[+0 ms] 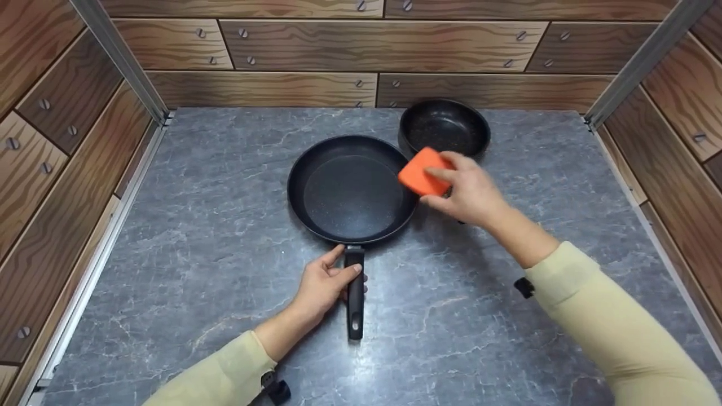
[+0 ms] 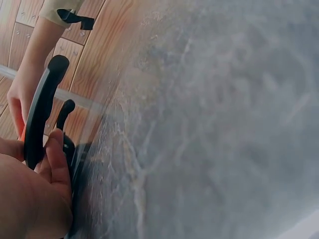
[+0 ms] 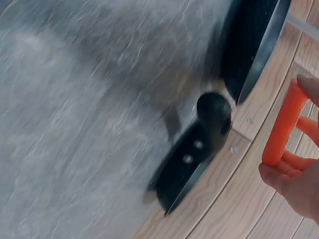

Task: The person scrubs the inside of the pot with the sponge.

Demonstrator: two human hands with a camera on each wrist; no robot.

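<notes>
Left hand [image 1: 321,282] is gripping the handle [image 1: 355,304] of the frying pan [image 1: 355,194] on the surface [image 1: 214,242], ideally firmly, while the right hand [image 1: 476,194] is pinching an orange sponge [image 1: 420,173] above its right side, best laid flat.

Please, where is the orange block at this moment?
In the head view, the orange block is right of centre, held in the right hand, overlapping the right edge of the large frying pan, close to the smaller pan.
</notes>
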